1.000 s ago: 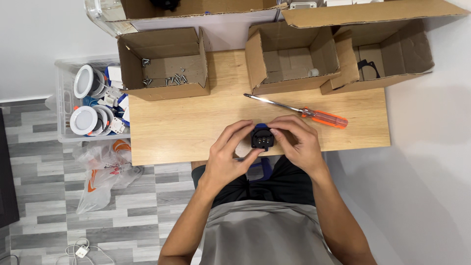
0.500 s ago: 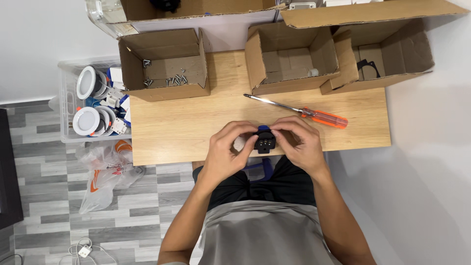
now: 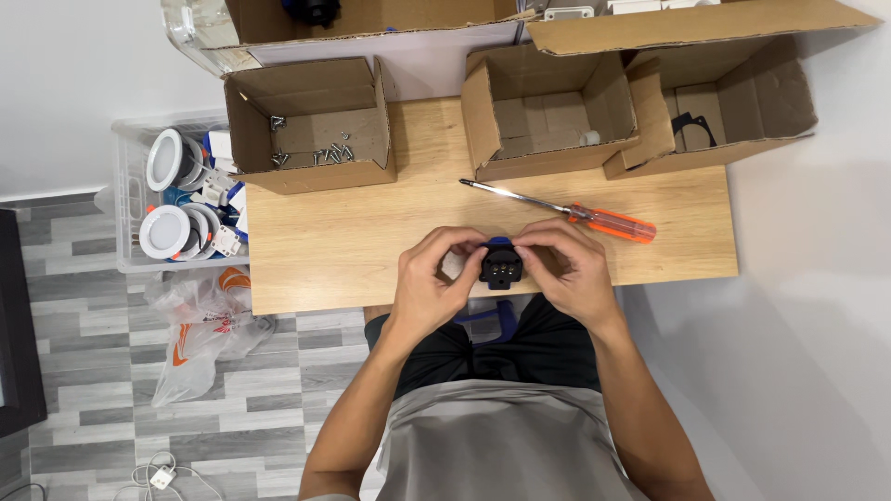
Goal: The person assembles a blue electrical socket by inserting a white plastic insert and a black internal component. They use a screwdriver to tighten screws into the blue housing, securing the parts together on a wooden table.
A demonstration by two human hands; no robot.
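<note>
A small black and blue plug-like part (image 3: 501, 267) is held between both hands just above the front edge of the wooden table (image 3: 353, 241). My left hand (image 3: 430, 283) grips its left side with fingertips curled over the top. My right hand (image 3: 568, 274) grips its right side the same way. An orange-handled screwdriver (image 3: 566, 210) lies on the table just beyond my right hand, its tip pointing left. A blue piece (image 3: 492, 320) rests on my lap below the hands.
Three open cardboard boxes stand at the table's back: the left box (image 3: 311, 125) with several screws, the middle box (image 3: 548, 111) and the right box (image 3: 724, 102). A clear bin (image 3: 130, 199) of round white lamps sits on the floor at left, with a plastic bag (image 3: 204, 325) in front of it.
Both hands with the part have shifted slightly toward the table's front edge; the grip looks the same. The screwdriver has not moved.
</note>
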